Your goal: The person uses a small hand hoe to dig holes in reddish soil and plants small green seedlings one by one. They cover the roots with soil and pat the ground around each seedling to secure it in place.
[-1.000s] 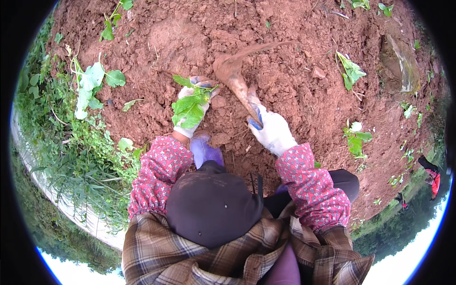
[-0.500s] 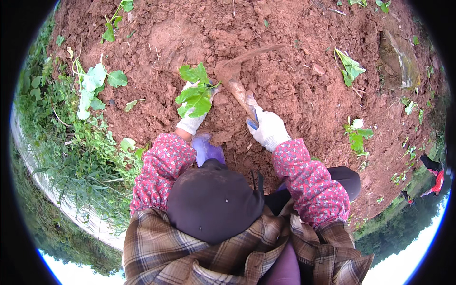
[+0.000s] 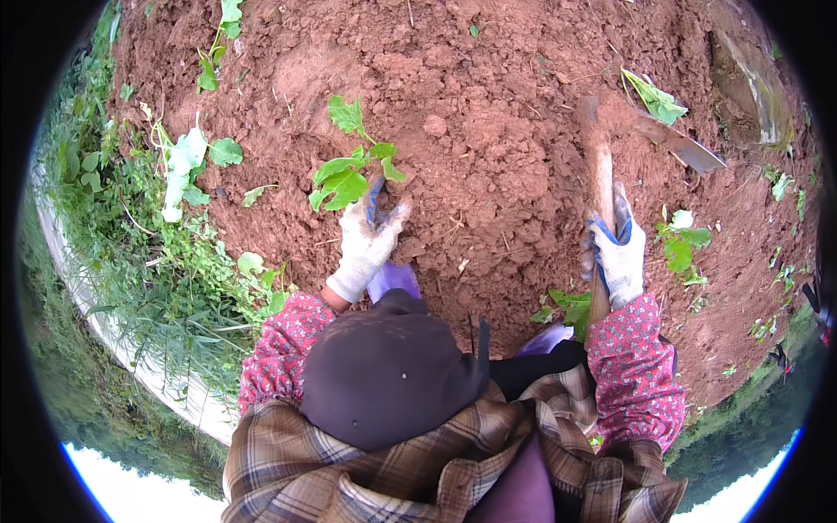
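Observation:
My right hand (image 3: 621, 248), in a white glove with blue palm, is wrapped round the wooden handle of a hoe (image 3: 600, 174). The hoe's soil-caked metal blade points out to the right, above the ground. My left hand (image 3: 366, 244), gloved the same way, is low over the red soil at the foot of a leafy green seedling (image 3: 342, 179). Its thumb and fingers are apart, with a gap between them. The seedling's leaves spread just beyond the fingertips; where its stem enters the soil is hidden by the glove.
Wilted seedlings (image 3: 185, 170) lie left, with another (image 3: 658, 100) far right and a leafy one (image 3: 680, 244) beside the hoe. Another green plant (image 3: 571, 309) is by my purple shoe (image 3: 547, 340). Weeds (image 3: 166, 288) and a pale path edge (image 3: 96, 322) border the left. Stone (image 3: 750, 87) juts far right.
My right hand has swung the hoe rightward, away from the seedling. My left hand has drawn back to the seedling's base, and its fingers have spread from the leaves.

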Available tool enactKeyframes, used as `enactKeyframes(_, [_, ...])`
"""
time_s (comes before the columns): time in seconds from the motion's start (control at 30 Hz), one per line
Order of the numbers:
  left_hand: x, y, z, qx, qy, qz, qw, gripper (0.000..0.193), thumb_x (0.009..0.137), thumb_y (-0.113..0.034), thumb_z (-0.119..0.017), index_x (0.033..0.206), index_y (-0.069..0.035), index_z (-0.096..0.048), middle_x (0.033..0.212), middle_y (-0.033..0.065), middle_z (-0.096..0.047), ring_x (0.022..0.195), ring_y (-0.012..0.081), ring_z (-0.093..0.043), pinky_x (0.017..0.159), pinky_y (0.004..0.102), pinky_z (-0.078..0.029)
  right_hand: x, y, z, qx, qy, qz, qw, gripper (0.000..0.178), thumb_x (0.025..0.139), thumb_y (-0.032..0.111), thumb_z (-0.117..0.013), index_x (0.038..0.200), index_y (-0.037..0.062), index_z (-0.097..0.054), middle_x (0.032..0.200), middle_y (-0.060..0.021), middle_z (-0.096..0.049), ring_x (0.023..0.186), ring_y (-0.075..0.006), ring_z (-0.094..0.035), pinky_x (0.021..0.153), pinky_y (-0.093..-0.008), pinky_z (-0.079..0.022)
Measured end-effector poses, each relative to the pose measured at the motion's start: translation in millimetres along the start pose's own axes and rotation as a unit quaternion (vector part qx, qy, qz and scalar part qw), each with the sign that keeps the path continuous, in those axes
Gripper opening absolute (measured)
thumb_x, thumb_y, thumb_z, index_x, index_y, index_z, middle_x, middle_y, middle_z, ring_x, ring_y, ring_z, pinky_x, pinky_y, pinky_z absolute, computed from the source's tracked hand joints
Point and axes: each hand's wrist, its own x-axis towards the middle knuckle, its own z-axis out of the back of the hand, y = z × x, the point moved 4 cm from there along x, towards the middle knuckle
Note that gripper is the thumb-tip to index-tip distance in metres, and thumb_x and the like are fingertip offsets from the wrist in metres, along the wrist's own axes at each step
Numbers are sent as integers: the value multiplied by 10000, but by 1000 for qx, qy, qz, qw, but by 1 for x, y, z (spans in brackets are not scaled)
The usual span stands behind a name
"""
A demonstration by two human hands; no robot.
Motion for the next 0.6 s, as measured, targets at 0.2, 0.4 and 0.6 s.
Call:
enactKeyframes(0.2, [-5, -88, -41, 64, 195, -281, 938, 521, 792, -133, -727, 1266, -39, -532, 1338, 175, -468, 1166, 298, -521, 916, 367, -469, 29, -37, 3, -46, 5, -4, 999, 663, 892, 70, -594, 1467, 157, -275, 648, -17, -527, 390, -88, -443, 345, -253, -394])
enactKeyframes(0.4, [69, -148, -62, 76, 263, -175, 946, 350, 826, -55, -658, 1166, 10, -604, 1231, 119, -573, 1154, 213, -538, 948, 323, -460, 31, -37, -2, -422, -17, 98, 901, 780, 869, 264, -548, 1458, 0, -108, 838, -228, -648, 767, -378, -644, 720, -451, -513])
enactKeyframes(0.6, [162, -272, -191, 254, 268, -495, 786, 393, 845, -181, -636, 1217, -68, -576, 1189, 190, -588, 1030, 321, -613, 872, 370, -499, 34, -36, -3, -423, 27, 75, 903, 743, 841, 140, -535, 1443, -45, -141, 943, -232, -647, 841, -356, -668, 736, -459, -528])
